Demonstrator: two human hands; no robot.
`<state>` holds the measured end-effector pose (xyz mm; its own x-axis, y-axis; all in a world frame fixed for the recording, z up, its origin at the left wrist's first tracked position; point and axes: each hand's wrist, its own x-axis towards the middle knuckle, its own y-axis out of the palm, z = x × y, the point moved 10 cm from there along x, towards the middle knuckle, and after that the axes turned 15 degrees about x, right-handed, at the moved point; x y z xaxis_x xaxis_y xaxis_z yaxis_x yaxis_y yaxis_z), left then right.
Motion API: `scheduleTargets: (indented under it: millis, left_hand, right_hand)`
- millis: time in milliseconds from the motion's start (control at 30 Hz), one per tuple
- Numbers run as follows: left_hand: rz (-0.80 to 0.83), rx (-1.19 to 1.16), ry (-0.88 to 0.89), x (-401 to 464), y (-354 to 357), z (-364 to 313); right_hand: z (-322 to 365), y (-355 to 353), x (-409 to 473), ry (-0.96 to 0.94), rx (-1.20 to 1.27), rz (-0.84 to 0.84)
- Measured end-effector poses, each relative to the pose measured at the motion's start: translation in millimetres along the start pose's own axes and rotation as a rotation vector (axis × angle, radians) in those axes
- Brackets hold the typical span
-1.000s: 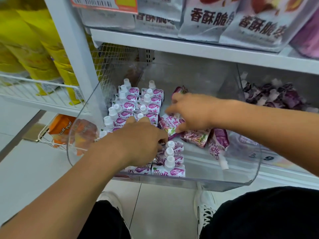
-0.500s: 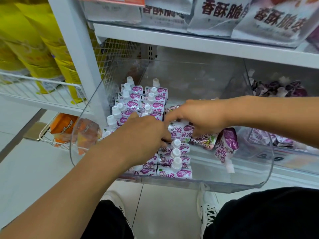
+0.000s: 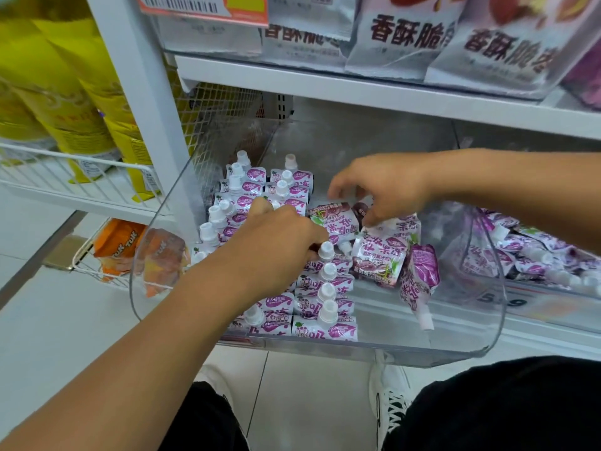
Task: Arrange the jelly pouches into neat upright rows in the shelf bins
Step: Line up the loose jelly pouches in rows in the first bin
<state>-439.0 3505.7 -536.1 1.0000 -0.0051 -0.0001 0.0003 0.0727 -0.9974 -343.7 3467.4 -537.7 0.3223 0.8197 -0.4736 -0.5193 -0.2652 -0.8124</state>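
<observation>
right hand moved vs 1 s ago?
Yes. The right hand has lifted off the loose pouches and drawn back, farther from the upright pouch rows, its fingertips now on one pouch's top edge.

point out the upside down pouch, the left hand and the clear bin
upside-down pouch [image 3: 419, 281]: head view, on its purple body.
left hand [image 3: 276, 245]: head view, on the back of the hand.
clear bin [image 3: 406, 354]: head view, on its front wall.
</observation>
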Motion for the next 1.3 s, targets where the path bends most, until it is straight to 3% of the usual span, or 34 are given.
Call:
scheduleTargets:
  millis: [133, 267, 500, 633, 767, 933, 1033, 1167, 1300]
  left_hand:
    - [0.004, -0.011, -0.012, -0.5, 2.1, 1.7]
    - [-0.005, -0.016, -0.012, -0.2, 2.0, 2.6]
    - [-0.009, 0.001, -0.033, 1.3, 1.5, 5.2]
    - [-0.030, 0.023, -0.006, 1.2, 0.5, 3.3]
    - [-0.069, -0.021, -0.016, -1.4, -10.1, 6.4]
    - [-0.086, -0.217, -0.104, -1.2, -10.5, 25.6]
    - [-0.023, -0.072, -0.065, 11.6, -5.3, 11.5]
    - [0.009, 0.072, -0.002, 30.8, -3.9, 1.3]
    - [0.027, 0.089, 0.018, 34.8, 2.2, 2.3]
  right_hand:
    - [4.8, 33.2, 19.0, 0.052, -0.294, 0.172]
    - [3.8, 36.6, 33.9, 0.099, -0.289, 0.154]
    - [-10.1, 28.8, 41.2, 0.052, -0.094, 0.090]
    - [-19.7, 12.3, 38.7, 0.045, 0.221, 0.042]
    - [-0.1, 39.5, 28.2, 0.030, 0.415, 0.221]
    - [-5.2, 41.5, 14.6, 0.114, 0.574, 0.232]
    - [-2.9, 35.7, 2.3, 0.093, 0.420, 0.200]
    - [-13.6, 27.7, -19.9, 0.092, -0.139, 0.086]
    - [-15.0, 27.6, -33.2, 0.118, -0.123, -0.072]
